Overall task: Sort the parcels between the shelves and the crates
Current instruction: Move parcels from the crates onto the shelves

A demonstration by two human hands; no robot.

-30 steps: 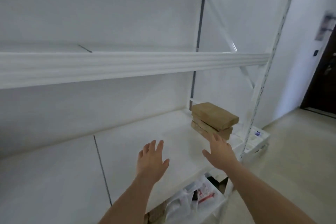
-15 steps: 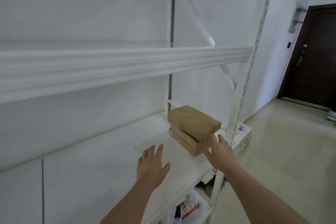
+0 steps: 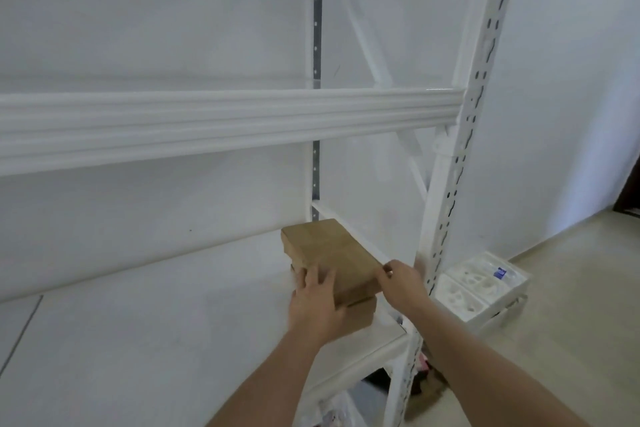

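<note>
A stack of brown cardboard parcels sits at the right end of the white lower shelf (image 3: 173, 322). The top parcel (image 3: 329, 250) lies slightly askew over the lower parcel (image 3: 360, 317). My left hand (image 3: 313, 305) grips the top parcel's near left side, thumb on its upper face and fingers down the side. My right hand (image 3: 403, 284) pinches its near right corner with curled fingers. How many parcels lie under the top one is partly hidden by my hands.
The upper shelf beam (image 3: 207, 121) crosses above the stack. A perforated white upright (image 3: 450, 201) stands just right of my right hand. White foam trays (image 3: 481, 288) lie on the floor beyond it. Plastic bags (image 3: 332, 409) sit under the shelf.
Both hands have moved forward from open and hovering onto the top parcel, left hand to its left side, right hand to its right corner. My view has come closer to the stack.
</note>
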